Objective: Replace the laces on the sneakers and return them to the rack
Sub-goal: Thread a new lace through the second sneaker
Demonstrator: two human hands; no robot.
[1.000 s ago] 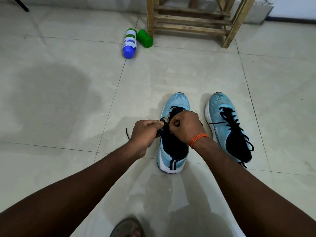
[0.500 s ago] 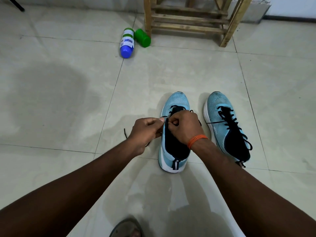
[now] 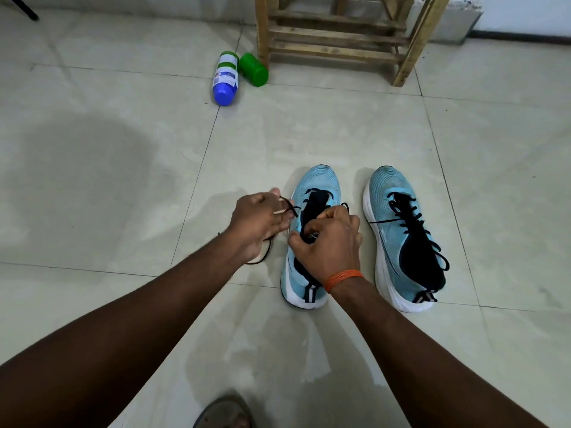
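Observation:
Two light-blue sneakers stand side by side on the tiled floor, toes pointing away. The left sneaker [image 3: 316, 183] has a black lace [image 3: 290, 207] threaded through only its front eyelets. My left hand [image 3: 256, 222] pinches that lace just left of the shoe, and its loose end curls under my palm. My right hand [image 3: 329, 244], with an orange band at the wrist, grips the shoe's tongue and eyelet edge, hiding the shoe's middle. The right sneaker [image 3: 398, 233] is laced in black to the top.
A wooden shoe rack [image 3: 336, 50] stands at the far wall beyond the sneakers. A blue-capped bottle [image 3: 225, 78] lies on the floor next to a green container [image 3: 254, 69] by the rack's left leg. A sandalled foot [image 3: 225, 412] shows at the bottom edge.
My left hand has drawn away to the left from the shoe, pulling the black lace out sideways. My right hand stays on the left sneaker.

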